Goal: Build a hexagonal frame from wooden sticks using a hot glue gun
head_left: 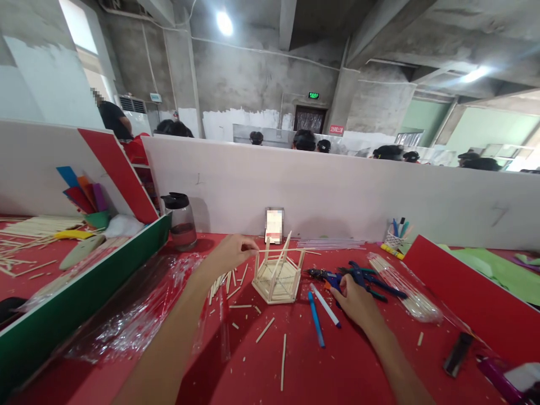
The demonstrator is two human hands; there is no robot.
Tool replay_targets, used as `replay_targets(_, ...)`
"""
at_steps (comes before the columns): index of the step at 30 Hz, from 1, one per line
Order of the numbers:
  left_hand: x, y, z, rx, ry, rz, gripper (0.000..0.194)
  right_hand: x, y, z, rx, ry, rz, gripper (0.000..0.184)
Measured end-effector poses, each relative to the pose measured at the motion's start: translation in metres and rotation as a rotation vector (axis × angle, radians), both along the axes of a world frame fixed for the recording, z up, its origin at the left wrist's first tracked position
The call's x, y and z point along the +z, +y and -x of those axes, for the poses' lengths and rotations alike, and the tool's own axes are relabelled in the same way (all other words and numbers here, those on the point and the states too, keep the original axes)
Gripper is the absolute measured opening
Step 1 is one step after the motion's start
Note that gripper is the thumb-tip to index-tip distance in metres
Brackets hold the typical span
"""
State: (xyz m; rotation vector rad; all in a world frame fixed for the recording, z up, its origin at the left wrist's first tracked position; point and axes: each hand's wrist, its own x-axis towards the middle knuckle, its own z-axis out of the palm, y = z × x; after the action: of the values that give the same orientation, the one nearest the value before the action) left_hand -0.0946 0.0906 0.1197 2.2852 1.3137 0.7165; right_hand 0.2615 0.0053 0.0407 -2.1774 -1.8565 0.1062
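On the red table stands a six-sided frame (276, 284) built of thin wooden sticks, with several upright posts and a slanting stick. My left hand (237, 251) is closed at its upper left corner, thumb and forefinger pinching the end of a thin wooden stick (291, 250) that lies level across the posts. To the right of the frame, my right hand (353, 297) is closed around the handle of a blue and orange glue gun (328, 276), its dark nozzle pointing left. Blue-handled pliers (371, 277) lie just behind that hand. My right palm is hidden.
A blue marker (315, 319) and a white marker (325, 306) lie before the frame, among loose stick pieces (265, 330). Bagged sticks (405, 289) lie right, plastic wrap (139, 309) left. A jug (182, 222) and a phone (274, 226) stand near the white partition (337, 197).
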Motion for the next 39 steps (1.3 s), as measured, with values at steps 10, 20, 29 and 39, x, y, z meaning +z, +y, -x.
replay_targets(10,0.000,0.001,0.001,-0.020,0.028,-0.022,0.026,0.003,-0.001,0.014,-0.033,0.147,-0.016,0.011)
replay_targets(20,0.002,-0.002,-0.001,-0.003,-0.002,-0.020,0.026,-0.003,0.007,0.002,-0.024,0.855,-0.366,0.037)
replay_targets(29,0.003,-0.002,0.000,-0.009,0.008,0.000,0.029,0.006,0.003,0.022,-0.097,0.054,0.014,0.007)
replay_targets(39,-0.001,0.002,0.002,-0.026,0.023,-0.003,0.029,0.007,0.009,0.039,-0.072,0.064,0.124,0.022)
